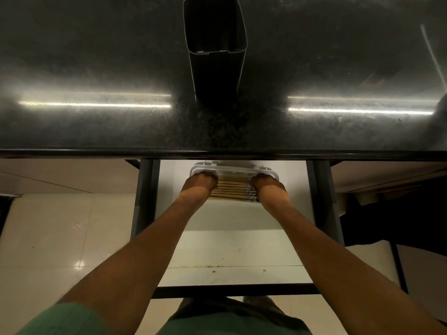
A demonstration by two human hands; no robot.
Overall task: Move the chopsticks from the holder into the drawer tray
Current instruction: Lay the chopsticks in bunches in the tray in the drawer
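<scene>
A tall black holder (215, 44) stands on the dark countertop; I see nothing inside it. Below the counter edge an open drawer (237, 243) holds a white tray (232, 169) at its back. Several tan chopsticks (232, 189) with patterned ends on the right lie side by side in a flat bundle over the tray. My left hand (198, 186) grips their left ends and my right hand (267, 187) grips their right ends. The fingers curl downward, so their tips are hidden.
The dark glossy countertop (96, 122) overhangs the back of the drawer and part of the tray. Dark drawer rails (145, 201) run on both sides, and a dark front bar (237, 290) closes it near my body. Pale floor tiles (60, 238) lie to the left.
</scene>
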